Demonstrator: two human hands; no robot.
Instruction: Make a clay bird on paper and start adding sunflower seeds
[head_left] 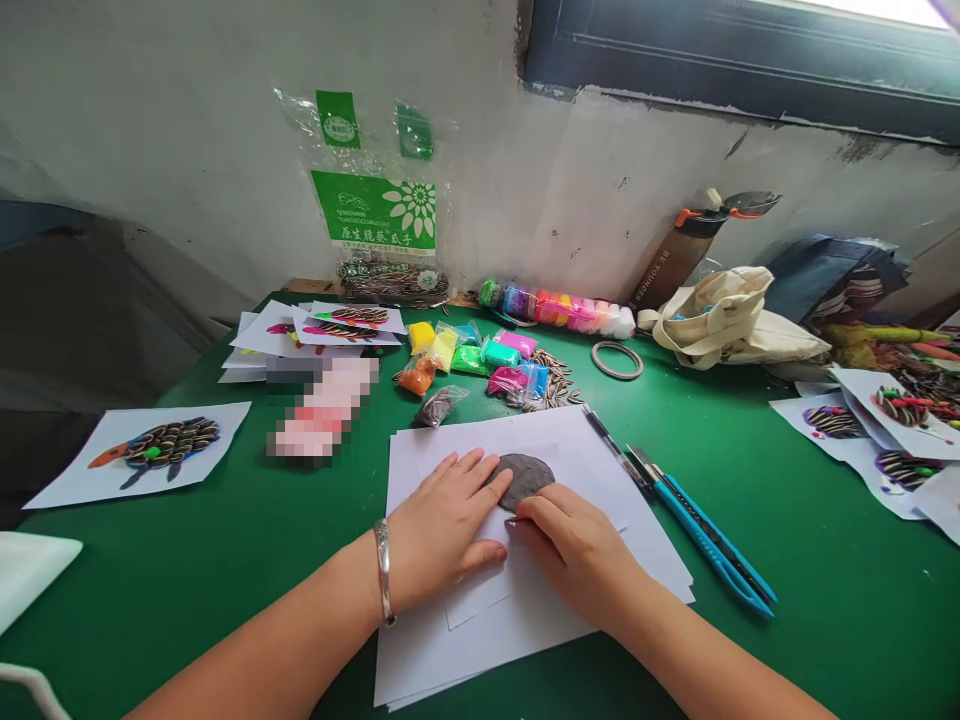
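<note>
A flat, roundish disc of dark grey clay (527, 480) lies on a small white sheet of paper (480, 605), which rests on a stack of larger white sheets (409, 660). My left hand (454, 515), with a silver bangle at the wrist, is spread flat on the paper, its fingers at the disc's left edge. At the disc's lower right, my right hand (574, 535) is closed in a pinch. A small dark piece (511, 520) pokes out from its fingertips; its kind is hard to make out.
A black pen (616, 452) and a blue utility knife (712, 535) lie right of the paper. Beyond are bagged coloured clays (469, 358), sunflower seeds (559, 385), a tape roll (616, 360) and a seed bag (386, 240). A seed-covered turtle picture (169, 445) lies left.
</note>
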